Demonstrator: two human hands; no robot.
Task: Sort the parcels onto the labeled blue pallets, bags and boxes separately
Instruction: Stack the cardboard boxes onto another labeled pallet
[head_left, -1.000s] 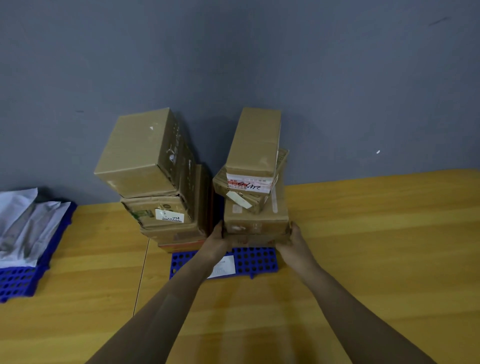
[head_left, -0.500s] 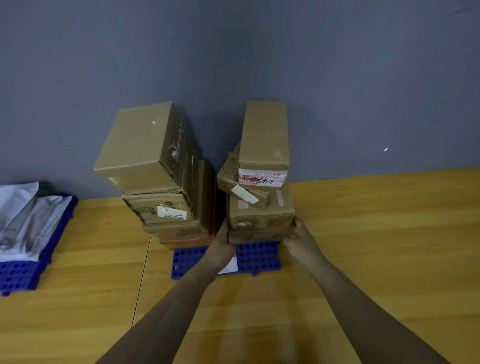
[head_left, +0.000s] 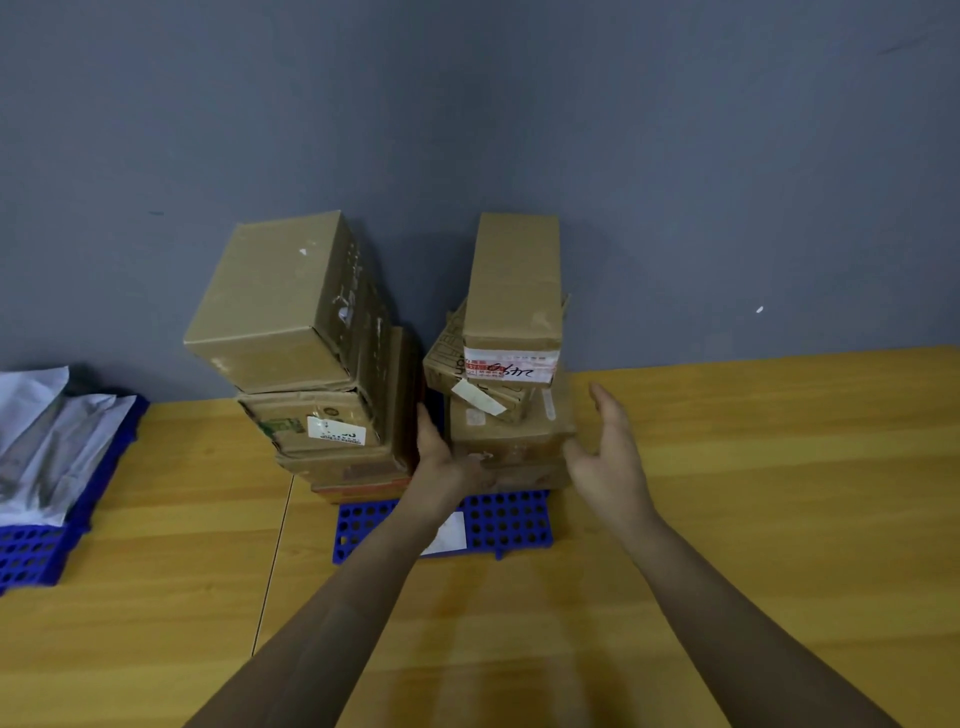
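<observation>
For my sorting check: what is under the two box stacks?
A blue pallet with a white label, partly covered by the left forearm. Its rear beneath the boxes is hidden.

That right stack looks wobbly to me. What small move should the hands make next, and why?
Probably nudge the skewed box square, since it juts left past the box beneath and carries the long top box. The left hand and right hand are open beside that stack on the blue pallet.

Only one camera is here, worn on the person's head, looking forward and down over the wooden surface (head_left: 753, 493) toward the grey wall (head_left: 675, 156). It sits near the stacked boxes (head_left: 511, 441) on the blue pallet (head_left: 519, 525), which fall mid-frame in its wide view.
</observation>
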